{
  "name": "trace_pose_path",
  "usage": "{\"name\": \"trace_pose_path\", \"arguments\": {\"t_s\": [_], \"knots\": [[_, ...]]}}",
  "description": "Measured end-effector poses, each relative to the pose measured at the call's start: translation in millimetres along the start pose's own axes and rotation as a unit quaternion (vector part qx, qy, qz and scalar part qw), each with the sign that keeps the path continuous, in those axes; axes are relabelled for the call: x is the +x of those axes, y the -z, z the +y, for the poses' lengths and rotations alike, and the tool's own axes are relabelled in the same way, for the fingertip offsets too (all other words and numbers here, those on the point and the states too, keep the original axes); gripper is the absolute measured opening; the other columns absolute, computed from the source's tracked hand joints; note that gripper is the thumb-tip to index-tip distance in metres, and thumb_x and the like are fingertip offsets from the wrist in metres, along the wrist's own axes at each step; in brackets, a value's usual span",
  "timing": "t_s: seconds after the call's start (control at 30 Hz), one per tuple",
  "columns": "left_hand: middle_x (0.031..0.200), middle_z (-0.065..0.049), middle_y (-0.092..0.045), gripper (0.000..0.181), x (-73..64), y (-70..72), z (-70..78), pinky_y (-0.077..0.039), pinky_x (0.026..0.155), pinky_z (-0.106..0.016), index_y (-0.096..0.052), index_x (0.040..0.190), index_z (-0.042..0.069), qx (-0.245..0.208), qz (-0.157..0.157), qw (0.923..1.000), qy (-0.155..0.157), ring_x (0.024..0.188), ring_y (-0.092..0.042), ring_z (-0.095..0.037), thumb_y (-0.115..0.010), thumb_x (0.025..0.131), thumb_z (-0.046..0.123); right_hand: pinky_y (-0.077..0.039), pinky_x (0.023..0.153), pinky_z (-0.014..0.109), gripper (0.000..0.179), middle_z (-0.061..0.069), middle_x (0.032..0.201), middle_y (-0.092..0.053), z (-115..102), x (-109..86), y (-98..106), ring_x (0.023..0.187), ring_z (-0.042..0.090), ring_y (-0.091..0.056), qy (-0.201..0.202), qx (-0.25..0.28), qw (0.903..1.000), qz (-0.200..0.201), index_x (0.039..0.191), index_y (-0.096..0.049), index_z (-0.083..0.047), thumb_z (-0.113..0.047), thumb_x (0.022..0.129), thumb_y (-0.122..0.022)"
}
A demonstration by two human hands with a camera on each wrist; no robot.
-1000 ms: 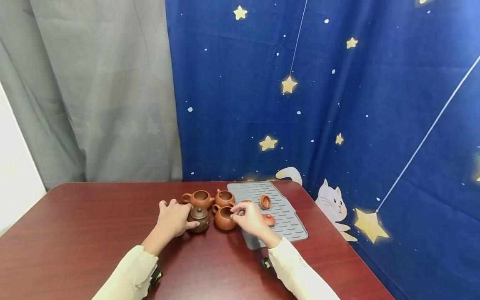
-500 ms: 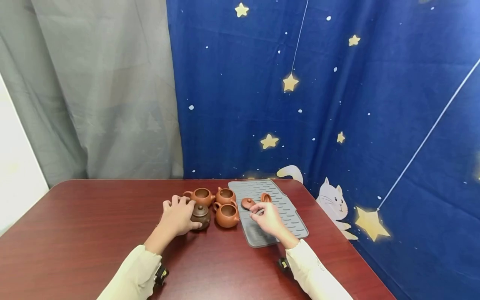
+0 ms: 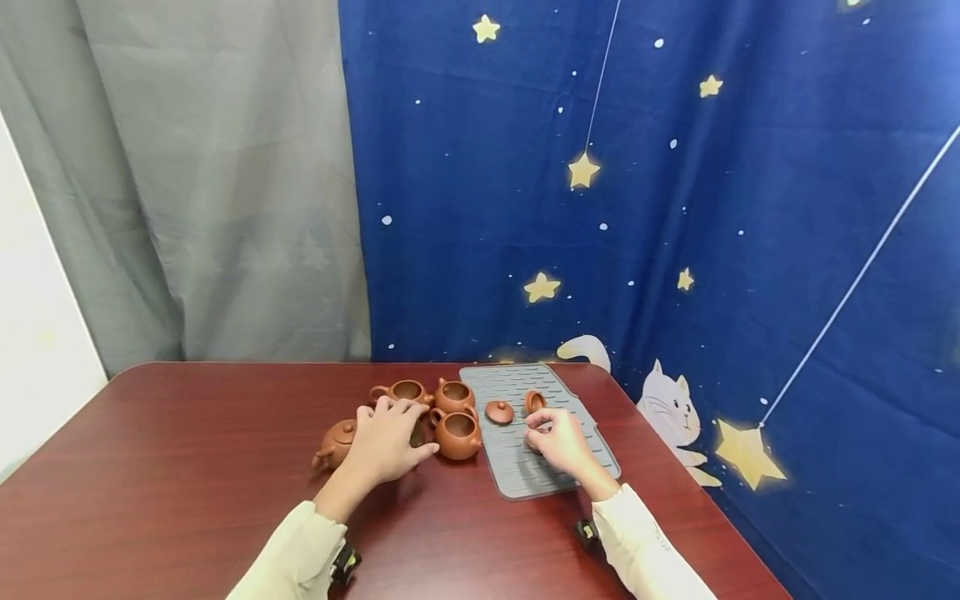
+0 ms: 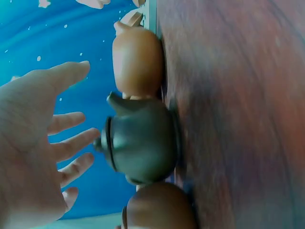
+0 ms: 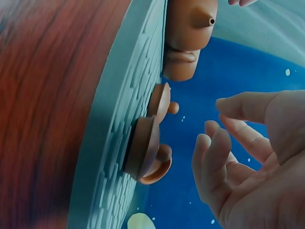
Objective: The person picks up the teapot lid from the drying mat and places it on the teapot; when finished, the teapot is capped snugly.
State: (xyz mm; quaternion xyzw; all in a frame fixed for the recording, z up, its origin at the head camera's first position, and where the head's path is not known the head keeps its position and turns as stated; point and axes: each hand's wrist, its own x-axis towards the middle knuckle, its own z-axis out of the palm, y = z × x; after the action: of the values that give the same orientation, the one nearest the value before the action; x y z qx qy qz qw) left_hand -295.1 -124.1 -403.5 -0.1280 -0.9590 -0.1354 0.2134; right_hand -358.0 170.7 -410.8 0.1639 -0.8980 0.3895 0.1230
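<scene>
My left hand [image 3: 386,442] hovers with spread fingers over the dark brown teapot [image 4: 143,143], which it mostly hides in the head view. The left wrist view shows a gap between palm and teapot, whose lid is on. A lidded reddish-brown teapot [image 3: 339,439] stands left of that hand. To its right is a lidless orange-brown teapot [image 3: 457,435]. Over the grey mat, my right hand [image 3: 562,442] has loosely bent fingers and holds nothing. Below it lies a lid [image 5: 143,148], partly covered in the head view. A tilted lid [image 3: 535,402] and a flat lid [image 3: 499,412] are near.
Two more lidless teapots stand behind: one at the back left [image 3: 407,391], another at the back right [image 3: 453,395]. The grey textured mat [image 3: 517,483] lies at the table's right side. Curtains [image 3: 480,192] hang beyond the far edge of the reddish table [image 3: 210,467].
My left hand has shifted right from the dark teapot's side to above it, uncovering the lidded reddish-brown teapot. My right hand has moved right, from the front lidless teapot to over the mat.
</scene>
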Motion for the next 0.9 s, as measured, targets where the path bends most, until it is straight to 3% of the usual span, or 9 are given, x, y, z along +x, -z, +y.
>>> {"name": "trace_pose_path", "arguments": {"t_s": [0.2, 0.47, 0.8, 0.9], "knots": [[0.124, -0.006, -0.065, 0.053, 5.7, -8.6, 9.1, -0.031, 0.084, -0.060, -0.068, 0.119, 0.018, 0.002, 0.005, 1.0000, -0.005, 0.109, -0.051, -0.033, -0.076, 0.080, 0.052, -0.047, 0.065, 0.030, 0.015, 0.007, 0.091, -0.073, 4.5, 1.4, 3.4, 0.067, 0.010, -0.056, -0.007, -0.021, 0.9998, 0.001, 0.089, -0.075, -0.007, -0.001, 0.076, -0.078], [0.118, -0.007, -0.067, 0.053, 13.4, -21.2, 16.8, -0.028, 0.088, -0.061, -0.069, 0.119, 0.017, 0.018, 0.003, 0.9998, -0.004, 0.109, -0.049, -0.032, -0.076, 0.080, 0.052, -0.045, 0.058, 0.028, 0.018, 0.008, 0.093, -0.072, 10.8, 2.1, 13.0, 0.060, 0.009, -0.055, -0.003, -0.042, 0.9991, -0.003, 0.094, -0.075, -0.001, 0.001, 0.077, -0.076], [0.120, -0.010, -0.067, 0.057, 19.6, -34.7, 19.9, -0.027, 0.089, -0.062, -0.067, 0.122, 0.016, 0.021, -0.026, 0.9993, 0.019, 0.115, -0.049, -0.036, -0.074, 0.081, 0.056, -0.049, 0.065, 0.031, 0.020, 0.004, 0.095, -0.073, 15.8, 7.7, 18.6, 0.064, 0.011, -0.059, -0.024, -0.075, 0.9962, -0.037, 0.099, -0.076, -0.005, -0.004, 0.079, -0.077], [0.120, -0.011, -0.067, 0.057, 21.4, -36.9, 23.4, -0.027, 0.089, -0.062, -0.067, 0.122, 0.015, 0.015, -0.034, 0.9992, 0.016, 0.115, -0.049, -0.038, -0.074, 0.082, 0.055, -0.051, 0.075, 0.036, 0.022, 0.003, 0.095, -0.073, 19.9, 8.0, 21.3, 0.079, 0.017, -0.065, -0.032, -0.086, 0.9949, -0.041, 0.099, -0.076, -0.005, -0.004, 0.077, -0.078]]}}
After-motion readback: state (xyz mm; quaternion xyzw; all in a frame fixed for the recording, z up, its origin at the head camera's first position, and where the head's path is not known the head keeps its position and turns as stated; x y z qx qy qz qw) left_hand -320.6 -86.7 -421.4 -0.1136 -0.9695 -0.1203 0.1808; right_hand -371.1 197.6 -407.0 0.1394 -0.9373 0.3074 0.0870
